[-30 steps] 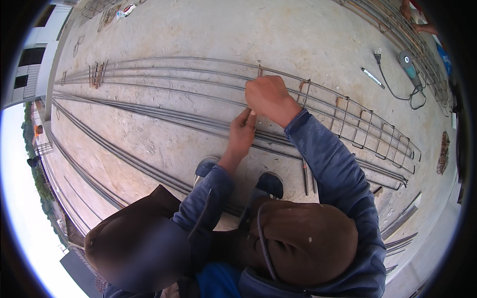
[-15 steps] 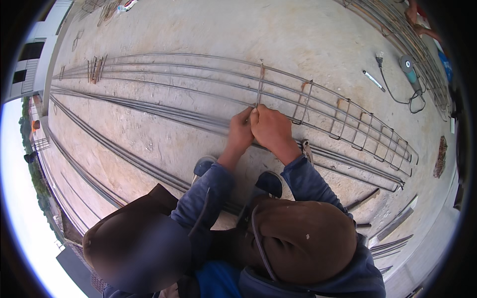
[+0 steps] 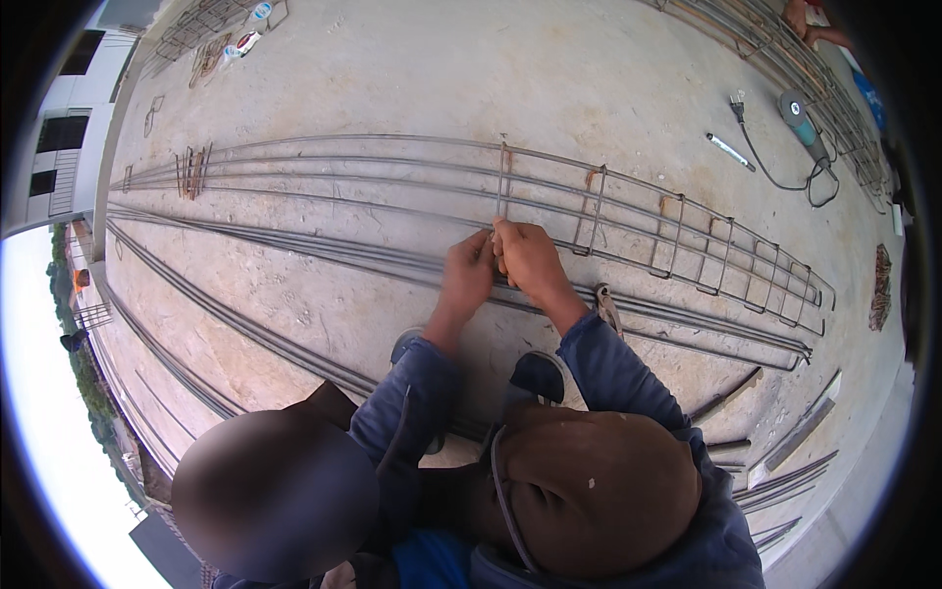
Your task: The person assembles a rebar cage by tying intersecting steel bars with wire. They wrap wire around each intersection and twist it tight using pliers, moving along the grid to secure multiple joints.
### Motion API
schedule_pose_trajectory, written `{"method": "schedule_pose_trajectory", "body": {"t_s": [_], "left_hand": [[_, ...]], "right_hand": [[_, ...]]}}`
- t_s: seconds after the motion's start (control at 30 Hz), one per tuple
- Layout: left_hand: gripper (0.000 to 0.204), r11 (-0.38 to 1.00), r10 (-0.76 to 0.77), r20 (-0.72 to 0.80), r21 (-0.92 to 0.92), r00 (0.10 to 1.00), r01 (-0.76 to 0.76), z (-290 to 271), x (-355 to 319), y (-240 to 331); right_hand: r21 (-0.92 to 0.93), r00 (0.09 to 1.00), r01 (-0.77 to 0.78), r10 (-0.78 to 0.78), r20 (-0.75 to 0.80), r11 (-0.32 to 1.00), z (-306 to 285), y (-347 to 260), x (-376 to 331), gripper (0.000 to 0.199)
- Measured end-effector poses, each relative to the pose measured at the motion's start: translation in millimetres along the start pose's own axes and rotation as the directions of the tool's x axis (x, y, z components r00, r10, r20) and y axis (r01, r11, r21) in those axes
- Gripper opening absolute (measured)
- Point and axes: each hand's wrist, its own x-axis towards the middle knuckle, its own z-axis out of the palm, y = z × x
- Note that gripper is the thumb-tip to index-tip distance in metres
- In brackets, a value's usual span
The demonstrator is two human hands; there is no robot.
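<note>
A long rebar cage (image 3: 677,234) lies on the concrete, its bars tied through square stirrups. At the near corner of its last stirrup (image 3: 502,179), my two hands meet. My left hand (image 3: 466,280) is closed in a pinch beside the nearest bar. Close against it, my right hand (image 3: 530,260) is curled at the foot of the stirrup. Whatever the fingers of either hand hold is hidden or too small to make out. Below my right wrist, pincers (image 3: 608,309) rest by a bundle of loose bars (image 3: 706,329).
An angle grinder (image 3: 803,128) with its cord and a white marker-like stick (image 3: 731,152) lie at the right. More bar bundles (image 3: 235,304) run along the left. Several loose stirrups (image 3: 193,172) stand on the far bars. Another person's hand (image 3: 800,25) shows at the top right.
The view has shifted, so the cage and floor sit a little lower in the picture. Both hands stay at the stirrup's corner; their fingers have changed position slightly.
</note>
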Motion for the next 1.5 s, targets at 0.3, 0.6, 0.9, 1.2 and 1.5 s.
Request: {"method": "schedule_pose_trajectory", "body": {"t_s": [0.3,0.6,0.9,1.2,1.5], "left_hand": [[0.027,0.994,-0.047,0.007,-0.094,0.999,0.048,9.7,-5.2,14.9],[0.027,0.921,0.015,-0.086,0.389,0.996,0.02,7.7,-5.5,44.5],[0.027,0.85,0.106,0.173,0.495,0.979,-0.18,-19.3,6.9,59.9],[0.034,0.749,0.03,0.175,0.648,0.984,-0.138,-14.2,7.2,77.4],[0.032,0.617,0.192,0.119,0.757,0.974,-0.214,-2.8,1.3,68.3]], "right_hand": [[0.429,0.986,-0.141,0.085,0.146,0.892,-3.7,0.0,-0.2,0.025],[0.145,0.992,0.115,-0.121,0.034,0.983,-2.3,35.2,1.3,0.034],[0.032,0.954,0.132,-0.118,-0.274,0.991,25.5,47.8,-15.6,0.027],[0.233,0.939,0.204,-0.123,-0.32,0.951,29.7,58.1,-11.0,0.026],[0.822,0.974,-0.149,0.226,0.026,0.55,27.3,51.6,-5.5,0.032]]}}
